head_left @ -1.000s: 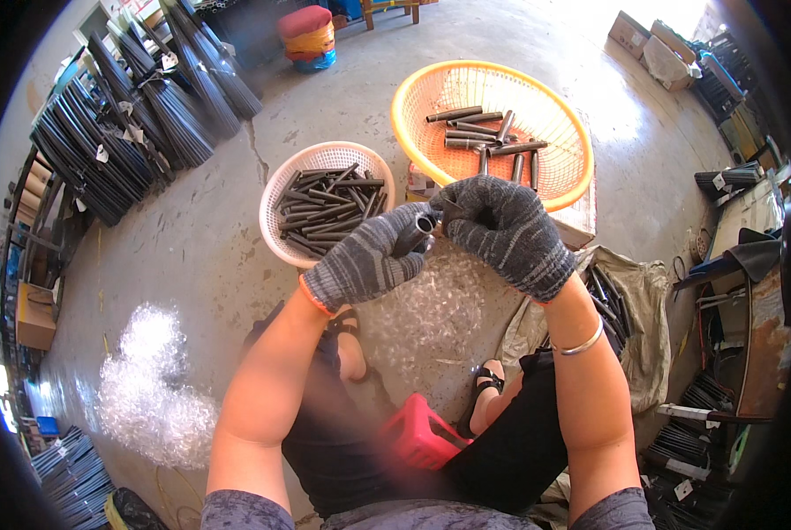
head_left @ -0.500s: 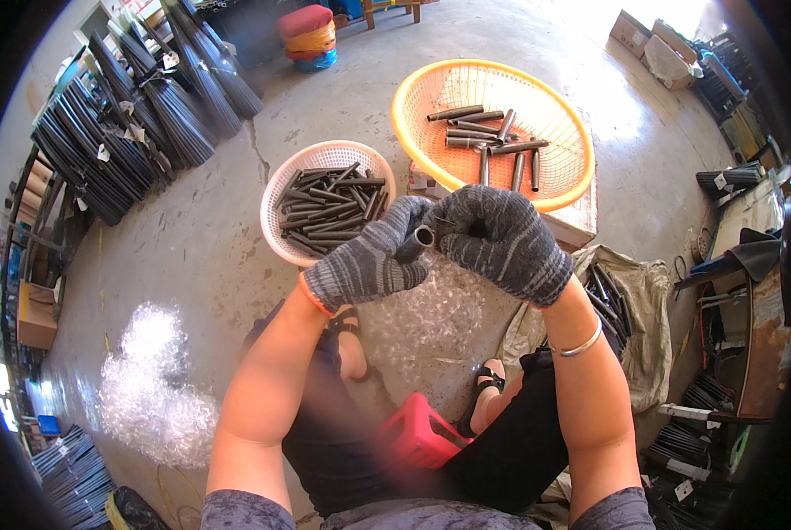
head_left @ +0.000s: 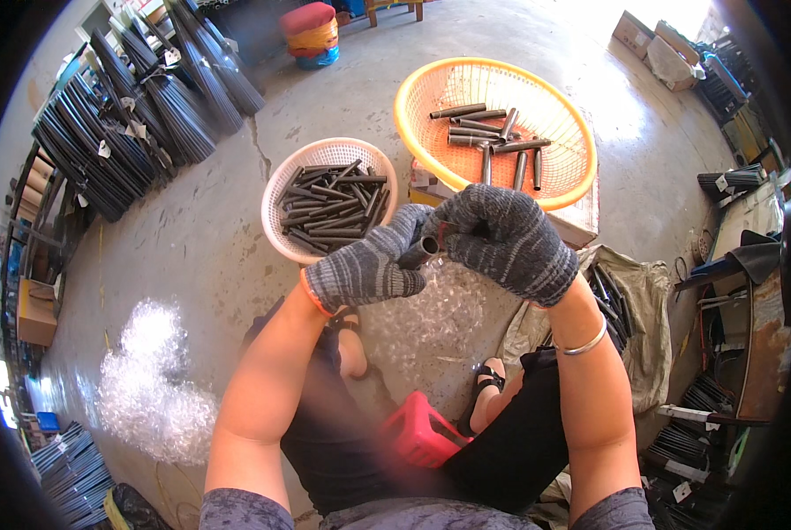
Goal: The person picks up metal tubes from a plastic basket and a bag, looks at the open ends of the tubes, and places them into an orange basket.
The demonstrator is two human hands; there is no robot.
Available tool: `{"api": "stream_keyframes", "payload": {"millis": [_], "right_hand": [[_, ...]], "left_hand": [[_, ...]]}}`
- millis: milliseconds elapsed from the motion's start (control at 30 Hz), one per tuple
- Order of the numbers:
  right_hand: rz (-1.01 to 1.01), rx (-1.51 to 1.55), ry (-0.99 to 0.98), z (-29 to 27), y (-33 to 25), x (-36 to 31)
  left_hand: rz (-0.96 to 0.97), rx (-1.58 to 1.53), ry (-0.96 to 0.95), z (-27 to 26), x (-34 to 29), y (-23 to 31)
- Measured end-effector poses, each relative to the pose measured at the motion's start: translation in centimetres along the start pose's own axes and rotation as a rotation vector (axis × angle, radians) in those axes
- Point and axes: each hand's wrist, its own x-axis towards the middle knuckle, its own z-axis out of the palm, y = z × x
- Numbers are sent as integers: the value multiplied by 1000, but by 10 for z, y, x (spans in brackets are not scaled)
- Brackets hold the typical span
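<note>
My left hand (head_left: 369,263), in a grey striped knit glove, is closed round a short black tube (head_left: 419,253). The tube's hollow end points toward me. My right hand (head_left: 506,243), gloved alike, has its fingers pinched together close against the tube's far side. Something small and reddish shows at its fingertips, too little to name. Beyond my left hand stands a white round basket (head_left: 270,208) filled with short black tubes (head_left: 334,208). Farther off, an orange basket (head_left: 581,132) holds several larger dark tubes (head_left: 521,146).
Clear plastic shavings (head_left: 440,309) lie on the floor between my feet, with a bigger heap (head_left: 153,389) at left. A red plastic stool (head_left: 422,433) is below me. At right, a sack (head_left: 647,309) bears black tubes. Bundled long rods (head_left: 95,141) lean at far left.
The tube in my left hand has turned slightly and its open end has shifted a little down and right. My right fingers remain pinched beside it.
</note>
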Motion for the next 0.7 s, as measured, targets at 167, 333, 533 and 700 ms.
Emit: {"api": "stream_keyframes", "payload": {"millis": [167, 333, 533, 700], "right_hand": [[-47, -10, 12, 0, 2, 0], [-1, -72, 11, 9, 2, -1], [-161, -119, 111, 12, 8, 4], [79, -348, 128, -4, -8, 6]], "left_hand": [[35, -118, -37, 2, 0, 8], [152, 99, -56, -1, 1, 0], [135, 87, 27, 2, 0, -2], [-26, -166, 206, -5, 4, -10]]}}
